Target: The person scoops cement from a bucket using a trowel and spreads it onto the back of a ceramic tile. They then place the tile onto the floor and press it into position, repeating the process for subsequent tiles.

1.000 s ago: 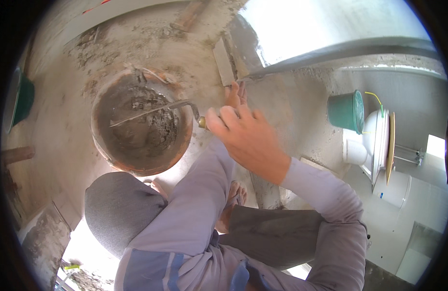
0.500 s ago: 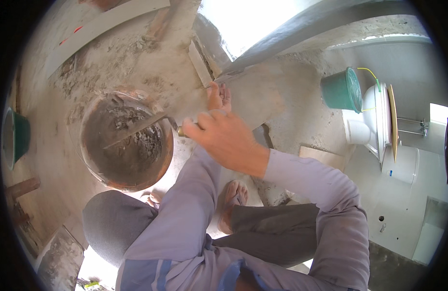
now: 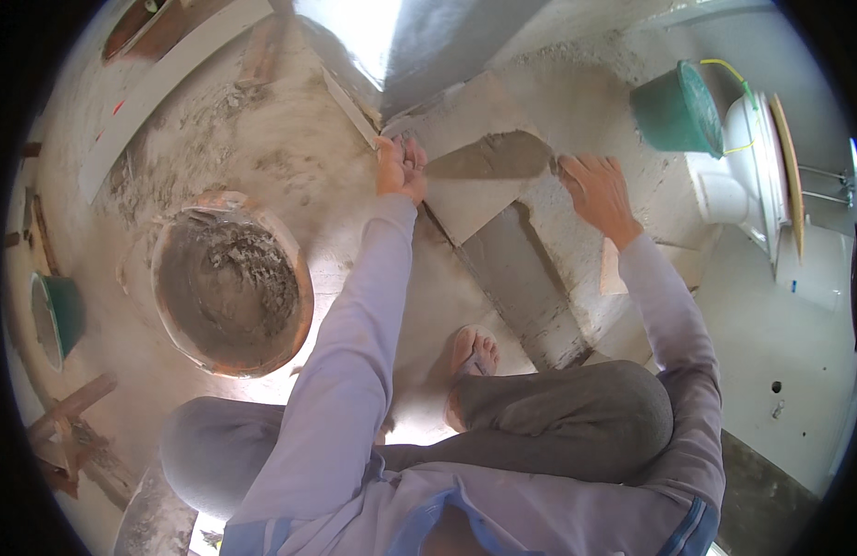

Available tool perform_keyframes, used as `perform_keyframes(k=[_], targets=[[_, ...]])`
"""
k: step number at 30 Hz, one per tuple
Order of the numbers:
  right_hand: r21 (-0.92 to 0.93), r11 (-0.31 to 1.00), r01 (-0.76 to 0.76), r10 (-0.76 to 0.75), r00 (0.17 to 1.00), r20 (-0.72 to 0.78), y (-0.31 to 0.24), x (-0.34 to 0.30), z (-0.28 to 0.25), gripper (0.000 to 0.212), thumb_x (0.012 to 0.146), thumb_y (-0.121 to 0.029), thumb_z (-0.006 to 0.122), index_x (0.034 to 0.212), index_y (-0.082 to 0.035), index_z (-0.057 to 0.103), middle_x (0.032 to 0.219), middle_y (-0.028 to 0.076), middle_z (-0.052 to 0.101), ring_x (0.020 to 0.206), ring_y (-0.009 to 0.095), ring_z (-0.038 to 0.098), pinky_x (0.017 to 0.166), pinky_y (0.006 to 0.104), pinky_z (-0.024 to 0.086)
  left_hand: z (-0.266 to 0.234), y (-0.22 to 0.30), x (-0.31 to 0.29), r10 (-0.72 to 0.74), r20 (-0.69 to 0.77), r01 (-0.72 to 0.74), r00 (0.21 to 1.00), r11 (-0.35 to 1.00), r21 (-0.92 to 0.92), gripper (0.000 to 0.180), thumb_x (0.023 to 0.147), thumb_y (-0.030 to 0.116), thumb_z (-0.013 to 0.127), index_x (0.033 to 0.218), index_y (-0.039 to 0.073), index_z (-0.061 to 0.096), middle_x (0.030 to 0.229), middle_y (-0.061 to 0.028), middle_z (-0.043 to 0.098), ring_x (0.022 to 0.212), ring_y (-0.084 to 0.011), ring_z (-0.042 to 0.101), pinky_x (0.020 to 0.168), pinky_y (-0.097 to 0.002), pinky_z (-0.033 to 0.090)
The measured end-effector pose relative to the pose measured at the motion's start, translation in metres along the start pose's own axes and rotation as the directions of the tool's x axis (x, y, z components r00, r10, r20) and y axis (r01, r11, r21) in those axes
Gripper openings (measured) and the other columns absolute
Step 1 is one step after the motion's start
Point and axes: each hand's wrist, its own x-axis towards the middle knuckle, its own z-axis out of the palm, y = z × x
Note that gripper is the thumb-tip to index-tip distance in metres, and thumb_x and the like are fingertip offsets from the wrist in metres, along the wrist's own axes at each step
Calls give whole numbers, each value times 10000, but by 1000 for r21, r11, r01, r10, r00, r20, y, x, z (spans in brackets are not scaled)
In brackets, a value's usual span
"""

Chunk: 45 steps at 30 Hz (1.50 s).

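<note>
My right hand [image 3: 600, 195] is closed round the handle of a trowel [image 3: 493, 156], whose mortar-coloured blade points left over a beige tile [image 3: 473, 196]. At the tile's left edge my left hand [image 3: 402, 169] has its fingers curled and appears to grip it; the exact contact is partly hidden. Beneath and nearer to me runs a bed of wet grey mortar [image 3: 521, 264]. To the left stands a round basin [image 3: 305, 310] with a brownish rim, containing grey mortar [image 3: 215, 287].
A wall corner [image 3: 384, 88] rises just beyond my left hand. One green bucket [image 3: 665, 111] stands beside a white toilet [image 3: 757, 171] at right; another green bucket [image 3: 69, 315] is at far left. A long pale board [image 3: 159, 97] lies at upper left. My bare foot [image 3: 475, 352] is near the mortar.
My right hand has swung the trowel from above the basin, across my left arm, to the tile on the right. My left hand stays near the wall corner; the view has shifted.
</note>
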Motion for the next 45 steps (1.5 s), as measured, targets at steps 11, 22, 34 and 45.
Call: perform_keyframes(k=[11, 22, 34, 45], targets=[[46, 998, -51, 58, 984, -166, 56, 54, 126, 245, 881, -165, 590, 1123, -202, 601, 948, 22, 605, 899, 232, 591, 776, 383, 375, 12, 20, -24, 21, 0, -21, 1000, 997, 76, 844, 810, 556, 633, 1411, 41, 342, 1461, -27, 386, 1122, -238, 429, 968, -406, 361], [197, 980, 33, 5, 981, -192, 62, 78, 122, 263, 846, -168, 593, 1107, -201, 588, 938, 66, 553, 943, 276, 541, 816, 440, 375, 16, 23, -25, -29, -35, 31, 999, 998, 51, 801, 818, 592, 607, 1374, 67, 368, 1462, -17, 375, 1090, -204, 442, 907, -363, 391], [200, 980, 6, 53, 956, -288, 44, 61, 97, 212, 859, -191, 606, 1067, -221, 587, 902, 34, 530, 899, 231, 536, 762, 384, 354, 17, 22, -25, -20, -1, 20, 1000, 998, 53, 811, 812, 574, 626, 1368, 39, 374, 1404, -27, 419, 1078, -211, 460, 928, -379, 406], [88, 996, 7, 33, 897, -441, 32, 65, 104, 159, 860, -185, 606, 1017, -201, 599, 852, 36, 519, 856, 232, 527, 756, 387, 341, 21, 23, -26, -43, -57, 44, 997, 999, 20, 780, 807, 568, 642, 1347, 59, 404, 1357, -24, 468, 1127, -208, 450, 927, -383, 412]])
